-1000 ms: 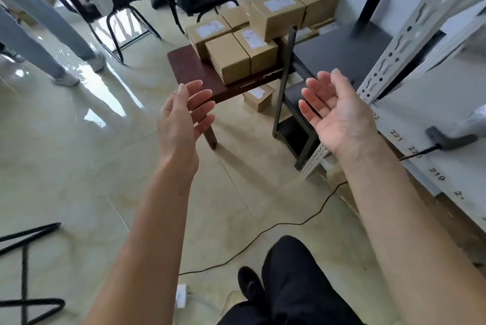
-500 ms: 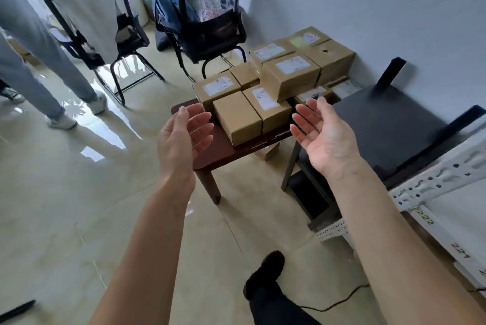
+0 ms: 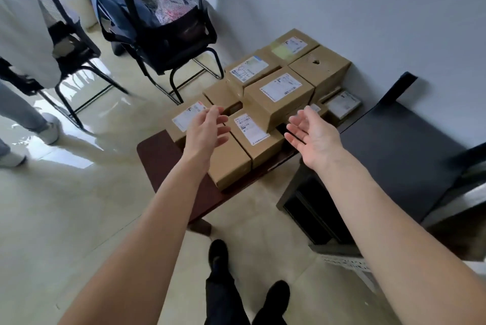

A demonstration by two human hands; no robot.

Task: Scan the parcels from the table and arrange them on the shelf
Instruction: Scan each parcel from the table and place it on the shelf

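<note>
Several brown cardboard parcels with white labels are stacked on a low dark-red table [image 3: 157, 156] by the wall. The nearest stacked parcel [image 3: 278, 94] sits on top of a labelled parcel [image 3: 259, 138] at the front. My left hand [image 3: 206, 131] hovers over the front-left parcels, fingers straight and spread, holding nothing. My right hand [image 3: 313, 135] is held palm up just right of the front parcels, fingers relaxed, also holding nothing. Neither hand touches a parcel. No scanner is in view.
A black low stand [image 3: 394, 156] sits right of the table. A white perforated shelf rail [image 3: 349, 263] shows at the lower right. Two black chairs [image 3: 171, 35] stand behind, one with a bag. Another person's legs [image 3: 15, 114] are at the left. My feet [image 3: 218, 253] are below.
I have stepped closer to the table and turned from the shelf. Both hands have reached forward and now hover over the front parcels.
</note>
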